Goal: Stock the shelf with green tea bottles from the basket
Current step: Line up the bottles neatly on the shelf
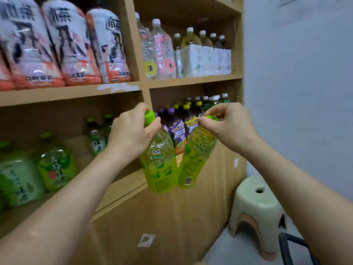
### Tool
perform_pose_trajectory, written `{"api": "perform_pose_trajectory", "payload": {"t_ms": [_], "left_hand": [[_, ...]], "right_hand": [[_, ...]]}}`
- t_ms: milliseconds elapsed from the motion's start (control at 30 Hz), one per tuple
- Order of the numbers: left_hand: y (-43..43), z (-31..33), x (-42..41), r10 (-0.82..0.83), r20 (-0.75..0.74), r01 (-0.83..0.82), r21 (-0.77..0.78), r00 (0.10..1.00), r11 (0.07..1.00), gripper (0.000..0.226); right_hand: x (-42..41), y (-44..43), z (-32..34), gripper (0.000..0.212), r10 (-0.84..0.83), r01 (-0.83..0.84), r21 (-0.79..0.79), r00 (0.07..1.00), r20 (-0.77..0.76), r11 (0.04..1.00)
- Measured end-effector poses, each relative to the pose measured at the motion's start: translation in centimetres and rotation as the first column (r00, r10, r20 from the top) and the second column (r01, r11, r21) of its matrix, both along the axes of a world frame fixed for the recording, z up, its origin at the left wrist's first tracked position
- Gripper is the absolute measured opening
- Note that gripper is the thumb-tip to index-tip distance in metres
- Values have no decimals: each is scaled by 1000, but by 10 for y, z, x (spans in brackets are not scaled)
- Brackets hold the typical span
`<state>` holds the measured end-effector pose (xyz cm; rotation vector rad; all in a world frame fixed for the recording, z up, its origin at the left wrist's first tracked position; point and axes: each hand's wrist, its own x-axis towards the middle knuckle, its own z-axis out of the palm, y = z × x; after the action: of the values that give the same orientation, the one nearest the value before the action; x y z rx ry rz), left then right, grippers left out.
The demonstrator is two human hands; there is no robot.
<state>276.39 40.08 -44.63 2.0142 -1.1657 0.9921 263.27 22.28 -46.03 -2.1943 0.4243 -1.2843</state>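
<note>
The left hand (131,134) is holding a clear plastic green tea bottle (160,165) with a lime-green cap. Its grip is clamped round the neck just below the cap, with the thumb and fingers curled. This bottle is hanging nearly upright, with its base tipping slightly toward 5 o'clock.

The right hand (229,129) is pinching the cap of a second green tea bottle (194,159) of the same kind, its grip closed on the cap by the fingertips. This bottle is hanging tilted, with its base pointing toward 7 o'clock. The two bases are lying just beside each other; whether they are touching cannot be told.

Both bottles are hanging in the air in front of the light wooden shelf unit (191,81), level with the front edge of its lower board.

Surroundings, read from the held bottles:
- 9 o'clock — stocked green-labelled tea bottles (55,165) are standing on the lower board.
- 12 o'clock — dark purple-capped bottles (175,129) are standing just behind the hands.
- 10 o'clock — large bottles with white and orange labels (72,44) are standing on the upper board.
- 1 o'clock — clear white-capped bottles (191,54) are standing on the upper board.
- 4 o'clock — a pale green plastic stool (256,203) is standing on the floor, near the shelf unit.
</note>
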Motion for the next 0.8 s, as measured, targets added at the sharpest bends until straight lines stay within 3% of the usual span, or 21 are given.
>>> {"api": "perform_pose_trajectory", "payload": {"t_ms": [200,367,500,567,667,800], "left_hand": [[58,9,74,143,-44,-140,62,989,988,23],[73,-19,119,235,-116,-219,132,965,967,24],[80,-31,140,252,-339,-239,82,906,968,33],[79,-38,145,268,-476,-248,106,838,963,53],[80,-56,138,314,-511,-288,132,800,948,100],[80,-78,129,286,-490,-305,44,823,951,112]], "right_hand": [[105,60,29,20,159,-162,-58,986,-56,985],[169,89,15,27,229,-236,-49,965,-126,970],[197,97,4,38,297,-299,-1,946,-128,954],[205,97,-6,57,317,-321,15,925,-210,947],[208,98,-21,93,322,-331,26,894,-311,943],[211,96,-34,115,347,-320,134,852,-392,938]]}}
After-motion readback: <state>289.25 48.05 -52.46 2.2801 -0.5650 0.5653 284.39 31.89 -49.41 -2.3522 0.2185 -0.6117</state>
